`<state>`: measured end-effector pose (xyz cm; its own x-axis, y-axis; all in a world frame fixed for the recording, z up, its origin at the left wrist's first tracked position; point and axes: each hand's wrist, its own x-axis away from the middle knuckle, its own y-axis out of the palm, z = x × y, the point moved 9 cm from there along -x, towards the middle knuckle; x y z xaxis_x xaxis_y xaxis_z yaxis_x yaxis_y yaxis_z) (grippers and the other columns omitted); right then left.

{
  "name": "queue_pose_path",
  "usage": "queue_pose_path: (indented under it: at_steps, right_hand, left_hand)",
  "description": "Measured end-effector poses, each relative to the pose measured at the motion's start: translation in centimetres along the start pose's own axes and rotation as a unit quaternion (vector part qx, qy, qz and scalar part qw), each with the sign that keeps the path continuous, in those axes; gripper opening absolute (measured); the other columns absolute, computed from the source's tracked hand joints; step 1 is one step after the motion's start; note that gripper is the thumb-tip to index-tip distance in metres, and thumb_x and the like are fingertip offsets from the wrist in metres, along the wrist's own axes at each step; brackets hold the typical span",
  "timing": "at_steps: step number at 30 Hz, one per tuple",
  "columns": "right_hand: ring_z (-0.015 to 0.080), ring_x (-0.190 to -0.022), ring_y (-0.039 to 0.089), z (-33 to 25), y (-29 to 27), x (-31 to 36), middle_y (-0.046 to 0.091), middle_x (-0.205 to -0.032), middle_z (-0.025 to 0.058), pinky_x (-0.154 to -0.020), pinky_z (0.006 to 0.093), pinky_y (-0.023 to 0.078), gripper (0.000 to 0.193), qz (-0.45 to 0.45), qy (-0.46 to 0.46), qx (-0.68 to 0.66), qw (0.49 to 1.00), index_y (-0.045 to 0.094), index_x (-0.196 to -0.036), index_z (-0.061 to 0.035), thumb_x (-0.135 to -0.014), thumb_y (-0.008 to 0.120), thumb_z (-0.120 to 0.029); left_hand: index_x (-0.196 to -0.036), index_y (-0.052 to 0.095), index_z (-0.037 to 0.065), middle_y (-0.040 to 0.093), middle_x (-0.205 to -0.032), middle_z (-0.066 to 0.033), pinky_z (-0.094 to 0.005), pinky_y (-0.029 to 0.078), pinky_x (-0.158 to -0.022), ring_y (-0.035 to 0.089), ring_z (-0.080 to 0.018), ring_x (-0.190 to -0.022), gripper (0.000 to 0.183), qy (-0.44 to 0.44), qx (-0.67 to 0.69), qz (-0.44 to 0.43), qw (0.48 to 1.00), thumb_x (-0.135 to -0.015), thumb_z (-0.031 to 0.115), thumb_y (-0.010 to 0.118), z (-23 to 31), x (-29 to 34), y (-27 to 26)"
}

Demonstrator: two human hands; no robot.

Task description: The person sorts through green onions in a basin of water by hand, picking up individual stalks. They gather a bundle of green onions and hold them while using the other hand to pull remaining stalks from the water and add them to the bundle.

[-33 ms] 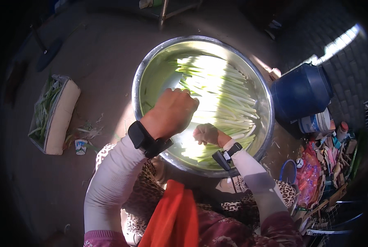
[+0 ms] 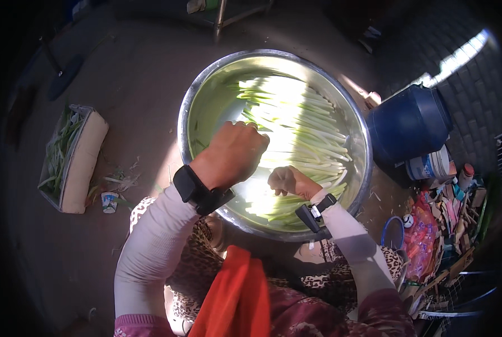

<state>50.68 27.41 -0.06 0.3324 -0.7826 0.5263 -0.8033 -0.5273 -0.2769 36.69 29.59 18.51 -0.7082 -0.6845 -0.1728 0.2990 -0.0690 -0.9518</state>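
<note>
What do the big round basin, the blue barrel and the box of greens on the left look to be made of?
Basin: metal, likely stainless steel, polished; its silvery rim catches highlights.
Blue barrel: probably plastic, with a soft sheen on its evenly coloured side.
Box of greens: perhaps foam or cardboard; its pale, matte side leaves that open.

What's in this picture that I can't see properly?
Head view: anything inside the left hand, hidden by its own back.
Head view: middles of the pale stalks, washed out by glare.
Head view: upper part of the metal stand, cut off by the top edge.
</note>
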Motion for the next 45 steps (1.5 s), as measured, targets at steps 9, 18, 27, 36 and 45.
queue_pose_path:
  at_steps: [9, 18, 27, 36, 45]
  right_hand:
    - [0.0092, -0.072, 0.058, 1.5, -21.2, 19.2, 0.061, -0.088, 0.0066, -0.064, 0.0218, 0.048, 0.019, 0.243, -0.142, -0.230, 0.931, 0.056, -0.102, -0.0015, -0.087, 0.063, -0.012]
    - [0.0226, -0.078, 0.066, 29.4, -31.0, 32.8, 0.067, -0.081, 0.0108, -0.072, 0.0379, 0.054, 0.023, 0.441, 0.295, 0.419, 0.737, 0.063, -0.094, 0.0006, -0.075, 0.068, -0.012]
    - [0.0113, -0.061, 0.062, 11.8, -17.7, 9.8, 0.062, -0.069, 0.0049, -0.058, 0.0249, 0.051, 0.014, 0.309, 0.004, 0.076, 0.948, 0.062, -0.083, 0.0027, -0.087, 0.058, -0.010]
    - [0.0289, -0.082, 0.066, 0.9, 2.8, -4.1, 0.066, -0.085, 0.0167, -0.075, 0.0372, 0.051, 0.018, 0.062, -0.189, 0.208, 0.958, 0.064, -0.093, 0.0016, -0.077, 0.061, -0.007]
    - [0.0362, -0.101, 0.059, 4.1, 13.3, -7.9, 0.064, -0.095, 0.0202, -0.088, 0.0433, 0.046, 0.018, -0.113, -0.135, 0.358, 0.917, 0.067, -0.092, -0.0056, -0.079, 0.055, -0.008]
  left_hand:
    - [-0.097, 0.064, 0.003, 0.064, -0.089, -0.0161, -0.0428, 0.049, -0.076, 0.063, -0.0327, -0.086, 0.023, 0.004, -0.014, -0.044, 0.999, -0.076, 0.012, 0.069, 1.2, -0.7, 0.9]
    - [-0.095, 0.064, 0.005, 0.064, -0.088, -0.0145, -0.0416, 0.050, -0.076, 0.063, -0.0307, -0.087, 0.022, 0.034, -0.023, -0.017, 0.999, -0.076, 0.014, 0.069, 3.7, -2.1, 0.2]
    - [-0.093, 0.063, 0.003, 0.064, -0.088, -0.0162, -0.0416, 0.049, -0.077, 0.062, -0.0324, -0.088, 0.021, -0.006, -0.022, -0.051, 0.998, -0.076, 0.012, 0.070, 3.0, -2.2, 0.5]
    - [-0.091, 0.062, 0.004, 0.061, -0.093, -0.0155, -0.0412, 0.047, -0.076, 0.060, -0.0313, -0.091, 0.017, -0.014, -0.030, -0.033, 0.999, -0.076, 0.012, 0.067, 1.0, -0.7, 0.2]
    - [-0.084, 0.060, 0.006, 0.056, -0.081, -0.0113, -0.0387, 0.044, -0.071, 0.057, -0.0274, -0.080, 0.008, -0.011, -0.017, 0.015, 1.000, -0.079, 0.008, 0.055, 0.4, -0.1, -0.7]
